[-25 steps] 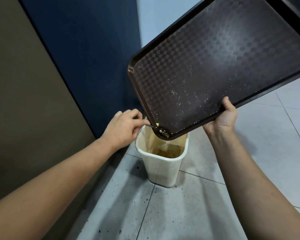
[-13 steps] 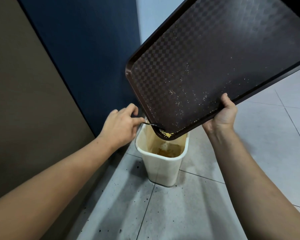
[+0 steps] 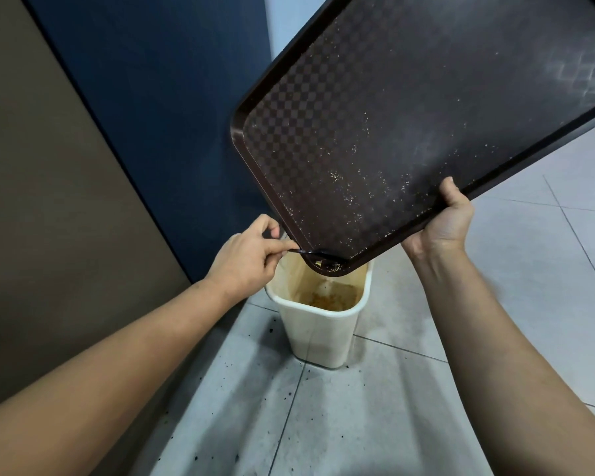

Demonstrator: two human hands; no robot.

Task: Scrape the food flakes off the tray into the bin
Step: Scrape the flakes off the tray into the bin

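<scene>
1. Tray [image 3: 409, 132]: dark brown, checker-textured, held tilted in the air with its lowest corner directly over the bin [image 3: 318, 324]. Corner is above the bin mouth, not touching the rim as far as I can tell.
2. Flakes [image 3: 334, 267]: a small yellowish clump sits in that low corner; fine specks are scattered over the lower half of the tray face and along the near rim.
3. Spoon [image 3: 318, 255]: thin dark utensil, its bowl end lying in the low corner against the clump; exact type is hard to tell.
4. Left hand [image 3: 251, 254]: fingers curled, pinching the spoon handle between thumb and forefinger, just beside the tray's left edge.
5. Right hand [image 3: 443, 221]: grips the tray's near long rim, thumb up over the edge, fingers hidden underneath.
6. Bin: cream plastic, on a tiled floor [image 3: 426, 389] near a blue wall panel [image 3: 152, 97]; brownish residue inside, and a pale streak below the corner looks like material falling.
7. Progress (judgement): most of the way along. Bulk gathered at the corner and going over; the scattered specks remain to be scraped down.
8. Versus one second back: the corner clump looks smaller, the tray is raised and closer to the camera, and the left hand has shifted slightly up along the edge.
</scene>
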